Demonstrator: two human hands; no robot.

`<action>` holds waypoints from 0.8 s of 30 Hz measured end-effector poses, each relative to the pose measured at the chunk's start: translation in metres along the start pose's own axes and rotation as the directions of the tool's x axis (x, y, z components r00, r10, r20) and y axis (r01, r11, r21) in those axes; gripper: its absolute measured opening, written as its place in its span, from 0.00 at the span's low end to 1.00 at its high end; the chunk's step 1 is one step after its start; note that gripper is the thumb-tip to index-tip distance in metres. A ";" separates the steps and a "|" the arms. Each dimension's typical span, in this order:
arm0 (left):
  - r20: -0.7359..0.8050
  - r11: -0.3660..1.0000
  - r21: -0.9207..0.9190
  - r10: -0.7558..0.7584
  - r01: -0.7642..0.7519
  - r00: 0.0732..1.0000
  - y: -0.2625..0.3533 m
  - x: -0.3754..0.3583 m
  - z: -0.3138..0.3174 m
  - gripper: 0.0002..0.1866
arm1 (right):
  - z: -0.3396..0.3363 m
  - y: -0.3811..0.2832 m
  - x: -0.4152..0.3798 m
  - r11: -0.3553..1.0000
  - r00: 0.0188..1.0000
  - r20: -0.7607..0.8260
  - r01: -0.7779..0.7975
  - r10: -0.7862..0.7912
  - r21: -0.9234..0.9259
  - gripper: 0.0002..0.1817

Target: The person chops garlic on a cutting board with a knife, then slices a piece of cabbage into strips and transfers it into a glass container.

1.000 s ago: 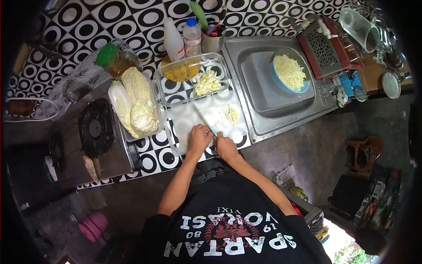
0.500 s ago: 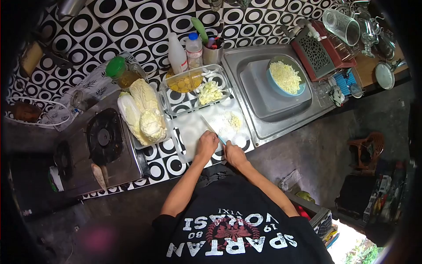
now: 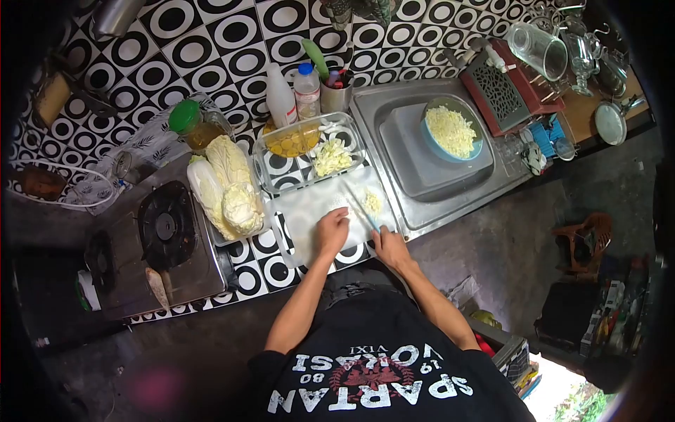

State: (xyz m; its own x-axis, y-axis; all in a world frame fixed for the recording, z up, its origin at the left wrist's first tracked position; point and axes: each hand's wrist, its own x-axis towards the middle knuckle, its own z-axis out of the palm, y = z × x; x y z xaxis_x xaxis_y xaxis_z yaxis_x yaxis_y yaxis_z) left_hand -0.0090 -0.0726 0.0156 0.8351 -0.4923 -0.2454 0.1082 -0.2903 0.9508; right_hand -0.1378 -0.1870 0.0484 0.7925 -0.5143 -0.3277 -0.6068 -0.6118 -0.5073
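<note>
My right hand [image 3: 391,246] is closed round the light blue handle of a knife [image 3: 362,207]. The blade points up and left across a translucent white cutting board [image 3: 302,211]. A small heap of finely chopped pale pieces [image 3: 371,203] lies just right of the blade. My left hand [image 3: 333,231] rests on the board with its fingers curled together, left of the knife. Small whitish bits show at its fingertips, but what it grips is hidden. Behind the board, a glass dish [image 3: 261,171] holds pale cut pieces [image 3: 332,157] on its right side.
On the left stand a tray of cabbage and cauliflower [image 3: 232,193] and a gas stove [image 3: 130,271]. Behind are a white bottle [image 3: 280,98], a blue-capped bottle [image 3: 307,91] and a green-lidded jar [image 3: 195,126]. At right, a bowl of shredded vegetable [image 3: 452,131] sits in the sink area [image 3: 415,218].
The knife and my right hand have shifted to the right, bringing the blade close to the chopped heap. My left hand stays in nearly the same spot, now apart from the knife.
</note>
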 end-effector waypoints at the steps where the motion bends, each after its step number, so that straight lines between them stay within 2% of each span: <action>1: -0.015 0.998 0.046 -0.053 0.054 0.998 0.006 -0.004 -0.015 0.15 | 0.002 0.004 -0.003 1.000 0.997 0.074 0.027 -0.027 -0.004 0.19; 3: -0.064 0.994 -0.079 -0.083 0.078 0.995 -0.002 -0.010 -0.036 0.14 | -0.002 -0.001 -0.008 0.998 0.984 0.172 0.055 -0.048 -0.038 0.20; 4: -0.107 0.997 -0.069 -0.032 0.024 0.994 -0.006 -0.015 -0.047 0.14 | -0.003 0.000 -0.006 0.997 0.976 0.212 0.070 -0.059 -0.043 0.20; 6: -0.180 0.996 -0.085 -0.045 0.030 0.983 -0.017 -0.033 -0.068 0.12 | -0.004 0.001 0.002 0.994 0.960 0.267 0.102 -0.088 -0.036 0.19; 8: -0.245 0.995 -0.057 -0.097 0.086 0.965 -0.022 -0.052 -0.081 0.11 | -0.010 0.007 0.009 0.996 0.977 0.203 0.073 -0.061 -0.054 0.19; 9: -0.275 0.990 -0.033 -0.141 0.137 0.951 -0.020 -0.062 -0.085 0.11 | -0.012 0.013 0.013 0.995 0.973 0.219 0.082 -0.069 -0.050 0.19; 11: -0.317 0.980 -0.064 -0.201 0.190 0.927 -0.017 -0.078 -0.085 0.12 | -0.018 0.020 0.019 0.999 0.992 0.119 0.050 -0.048 -0.012 0.19; 13: -0.326 0.972 -0.028 -0.229 0.233 0.917 -0.015 -0.092 -0.083 0.11 | -0.026 0.023 0.021 0.999 0.988 0.151 0.039 -0.037 -0.010 0.19; 14: -0.369 0.961 0.048 -0.236 0.272 0.899 0.013 -0.096 -0.075 0.12 | -0.036 0.017 0.020 1.000 0.979 0.204 0.018 -0.019 0.006 0.20; 15: -0.370 0.968 0.084 -0.191 0.237 0.909 0.008 -0.096 -0.072 0.12 | -0.043 0.014 0.019 1.000 0.968 0.251 -0.004 -0.001 0.020 0.21; 18: -0.384 0.972 0.147 -0.114 0.182 0.916 0.027 -0.090 -0.047 0.10 | -0.055 0.013 0.013 0.999 0.973 0.228 0.029 -0.033 0.020 0.22; 20: -0.270 0.922 0.385 0.138 -0.025 0.953 0.037 -0.081 -0.033 0.11 | -0.059 0.016 0.012 0.998 0.982 0.177 0.056 -0.058 0.014 0.21; 21: -0.264 0.922 0.387 0.135 -0.023 0.955 0.049 -0.075 -0.024 0.11 | -0.060 0.019 0.011 0.999 0.983 0.179 0.050 -0.052 0.017 0.21; 23: -0.050 0.762 0.590 0.367 -0.269 0.929 0.072 -0.063 -0.004 0.16 | -0.064 0.024 0.012 0.977 0.977 0.039 0.209 -0.208 -0.029 0.18; 24: -0.045 0.760 0.589 0.369 -0.274 0.928 0.077 -0.056 0.005 0.16 | -0.066 0.026 0.014 0.978 0.978 0.034 0.206 -0.205 -0.029 0.18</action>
State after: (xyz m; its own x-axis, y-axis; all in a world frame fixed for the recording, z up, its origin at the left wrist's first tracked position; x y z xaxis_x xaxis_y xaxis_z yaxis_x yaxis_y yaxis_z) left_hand -0.0503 -0.0715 0.1020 0.8394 -0.5273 0.1319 -0.4642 -0.5691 0.6787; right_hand -0.1466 -0.2490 0.0832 0.9017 -0.3571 -0.2439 -0.4321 -0.7218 -0.5406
